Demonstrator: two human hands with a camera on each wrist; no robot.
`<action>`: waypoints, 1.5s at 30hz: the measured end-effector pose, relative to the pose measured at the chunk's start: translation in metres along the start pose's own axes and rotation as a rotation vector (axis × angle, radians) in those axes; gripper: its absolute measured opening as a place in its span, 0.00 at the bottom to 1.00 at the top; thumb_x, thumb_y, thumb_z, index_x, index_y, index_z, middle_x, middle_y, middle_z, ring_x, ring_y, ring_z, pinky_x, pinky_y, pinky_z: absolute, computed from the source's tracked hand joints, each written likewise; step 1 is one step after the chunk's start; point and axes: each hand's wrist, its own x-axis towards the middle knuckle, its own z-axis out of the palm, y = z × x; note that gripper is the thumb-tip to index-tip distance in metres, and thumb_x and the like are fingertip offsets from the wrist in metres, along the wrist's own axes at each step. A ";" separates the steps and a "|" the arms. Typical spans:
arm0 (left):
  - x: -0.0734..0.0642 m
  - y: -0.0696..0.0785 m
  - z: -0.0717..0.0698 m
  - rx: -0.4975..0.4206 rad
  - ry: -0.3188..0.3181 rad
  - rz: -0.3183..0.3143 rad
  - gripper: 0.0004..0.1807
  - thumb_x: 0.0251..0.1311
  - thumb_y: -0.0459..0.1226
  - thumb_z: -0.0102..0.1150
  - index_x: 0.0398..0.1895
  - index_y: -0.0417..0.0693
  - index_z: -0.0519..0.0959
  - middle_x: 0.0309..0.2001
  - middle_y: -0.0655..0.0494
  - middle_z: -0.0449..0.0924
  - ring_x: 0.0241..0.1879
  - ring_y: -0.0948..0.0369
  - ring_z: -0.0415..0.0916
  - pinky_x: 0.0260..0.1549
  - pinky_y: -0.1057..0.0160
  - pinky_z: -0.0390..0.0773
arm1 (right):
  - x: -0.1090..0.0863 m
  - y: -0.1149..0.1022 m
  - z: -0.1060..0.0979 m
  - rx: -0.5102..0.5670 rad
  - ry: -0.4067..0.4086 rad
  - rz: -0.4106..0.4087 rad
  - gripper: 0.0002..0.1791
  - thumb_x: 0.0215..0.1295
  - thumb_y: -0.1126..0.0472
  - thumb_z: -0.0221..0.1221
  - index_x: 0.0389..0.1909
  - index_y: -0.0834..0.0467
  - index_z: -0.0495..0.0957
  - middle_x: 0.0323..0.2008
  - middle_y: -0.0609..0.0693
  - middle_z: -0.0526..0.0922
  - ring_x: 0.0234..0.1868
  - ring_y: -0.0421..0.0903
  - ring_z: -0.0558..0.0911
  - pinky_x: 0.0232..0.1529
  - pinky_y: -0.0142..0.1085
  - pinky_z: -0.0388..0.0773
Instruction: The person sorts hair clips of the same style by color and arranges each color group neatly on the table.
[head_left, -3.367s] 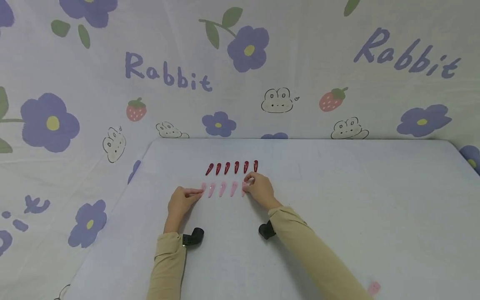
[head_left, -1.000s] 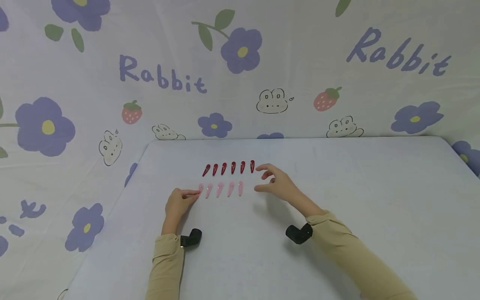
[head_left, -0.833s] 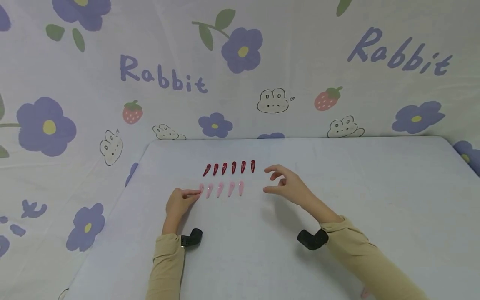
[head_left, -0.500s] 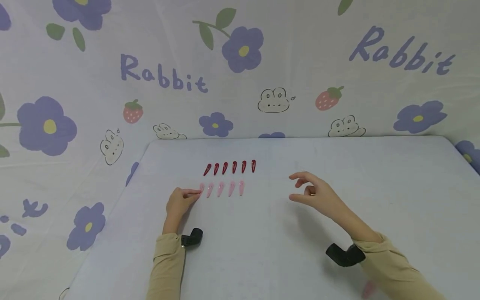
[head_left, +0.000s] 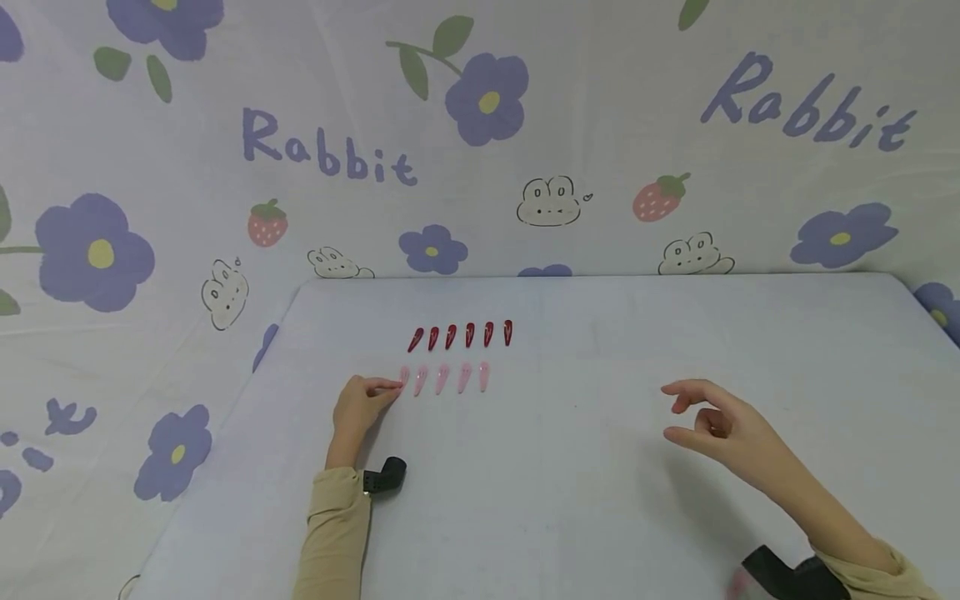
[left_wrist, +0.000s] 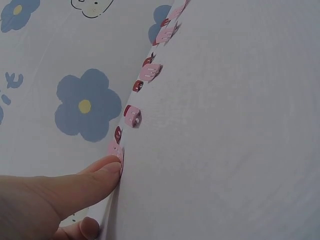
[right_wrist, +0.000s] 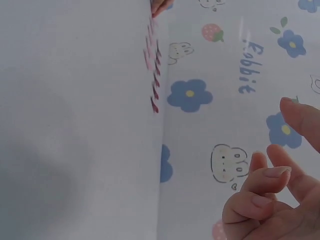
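Several dark red snap hair clips (head_left: 470, 335) lie in a row on the white table. Closer in, several pink snap hair clips (head_left: 442, 379) form a second row. With thumb and fingertips together, my left hand (head_left: 362, 410) pinches the lower end of the leftmost pink hair clip (head_left: 404, 376); the left wrist view has the thumb over this clip (left_wrist: 115, 149). My right hand (head_left: 731, 429) hovers above the table on the right, fingers bent, thumb apart, holding nothing. In the right wrist view, its fingers (right_wrist: 260, 192) stand away from both rows.
Another pink piece (head_left: 738, 583) lies at the near edge on the right, partly hidden by the black wrist camera (head_left: 795, 575). Behind the white table (head_left: 570, 500) hangs a cloth (head_left: 600, 100) printed with flowers, rabbits and strawberries.
My right hand has let go of the rightmost pink hair clip and moved right and toward me, off the rows. The left hand has stayed at the leftmost pink clip.
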 end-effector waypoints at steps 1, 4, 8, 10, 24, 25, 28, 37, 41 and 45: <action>0.000 0.000 0.000 0.000 0.001 0.001 0.11 0.51 0.41 0.64 0.36 0.46 0.84 0.28 0.51 0.68 0.27 0.57 0.62 0.24 0.61 0.61 | -0.004 0.002 -0.002 0.001 0.006 -0.003 0.21 0.54 0.65 0.62 0.50 0.59 0.70 0.36 0.51 0.69 0.17 0.41 0.66 0.19 0.34 0.63; 0.000 -0.001 0.000 -0.012 0.011 0.003 0.11 0.50 0.41 0.64 0.35 0.46 0.84 0.29 0.51 0.68 0.27 0.57 0.62 0.24 0.61 0.62 | -0.017 0.007 -0.006 -0.023 0.027 0.001 0.20 0.54 0.66 0.62 0.49 0.57 0.71 0.36 0.48 0.70 0.17 0.41 0.66 0.19 0.34 0.63; -0.001 0.000 -0.001 -0.029 0.015 0.000 0.11 0.50 0.42 0.64 0.35 0.47 0.84 0.30 0.50 0.69 0.27 0.57 0.63 0.24 0.60 0.63 | -0.035 0.015 -0.010 -0.066 0.052 -0.003 0.18 0.54 0.67 0.62 0.47 0.56 0.72 0.35 0.45 0.73 0.17 0.40 0.66 0.19 0.34 0.63; -0.001 0.000 -0.001 -0.034 0.006 -0.007 0.11 0.50 0.42 0.64 0.35 0.47 0.84 0.30 0.50 0.69 0.27 0.57 0.63 0.24 0.61 0.63 | -0.042 0.020 -0.011 -0.071 0.060 -0.007 0.18 0.53 0.68 0.62 0.46 0.56 0.73 0.34 0.44 0.73 0.17 0.40 0.66 0.20 0.33 0.62; -0.003 0.004 -0.001 -0.035 0.008 -0.013 0.10 0.51 0.41 0.63 0.35 0.47 0.84 0.30 0.51 0.69 0.27 0.58 0.63 0.25 0.61 0.62 | -0.089 0.061 -0.005 -0.287 -0.217 0.290 0.23 0.53 0.55 0.63 0.46 0.64 0.71 0.33 0.45 0.73 0.20 0.37 0.64 0.20 0.31 0.62; -0.003 0.005 -0.002 -0.036 0.010 -0.013 0.10 0.51 0.41 0.63 0.35 0.47 0.84 0.31 0.51 0.69 0.27 0.57 0.63 0.25 0.61 0.62 | -0.090 0.063 -0.004 -0.311 -0.223 0.333 0.25 0.52 0.53 0.63 0.46 0.64 0.71 0.35 0.46 0.74 0.21 0.38 0.64 0.21 0.32 0.62; -0.004 0.006 -0.003 -0.035 0.012 -0.014 0.10 0.51 0.41 0.63 0.35 0.47 0.84 0.31 0.50 0.69 0.27 0.57 0.63 0.25 0.61 0.63 | -0.091 0.066 0.000 -0.355 -0.232 0.477 0.30 0.48 0.47 0.65 0.47 0.63 0.71 0.37 0.48 0.74 0.26 0.42 0.66 0.26 0.34 0.65; -0.005 0.006 -0.003 -0.028 0.010 -0.013 0.10 0.51 0.41 0.64 0.35 0.46 0.84 0.30 0.50 0.69 0.27 0.57 0.63 0.24 0.61 0.63 | -0.099 0.077 0.005 -0.367 -0.229 0.468 0.23 0.47 0.49 0.65 0.39 0.60 0.72 0.27 0.47 0.66 0.25 0.40 0.65 0.24 0.32 0.64; -0.005 0.006 -0.004 -0.032 0.012 -0.012 0.11 0.51 0.41 0.64 0.35 0.46 0.84 0.30 0.50 0.68 0.27 0.57 0.63 0.24 0.61 0.63 | -0.099 0.078 0.006 -0.346 -0.240 0.449 0.19 0.50 0.51 0.64 0.36 0.60 0.72 0.26 0.46 0.66 0.24 0.39 0.66 0.24 0.32 0.64; -0.006 0.007 -0.004 -0.041 0.013 -0.010 0.11 0.51 0.41 0.63 0.35 0.46 0.84 0.31 0.50 0.69 0.27 0.57 0.63 0.25 0.61 0.63 | -0.100 0.076 0.005 -0.323 -0.247 0.421 0.16 0.52 0.53 0.63 0.33 0.60 0.72 0.24 0.46 0.68 0.23 0.36 0.67 0.24 0.31 0.65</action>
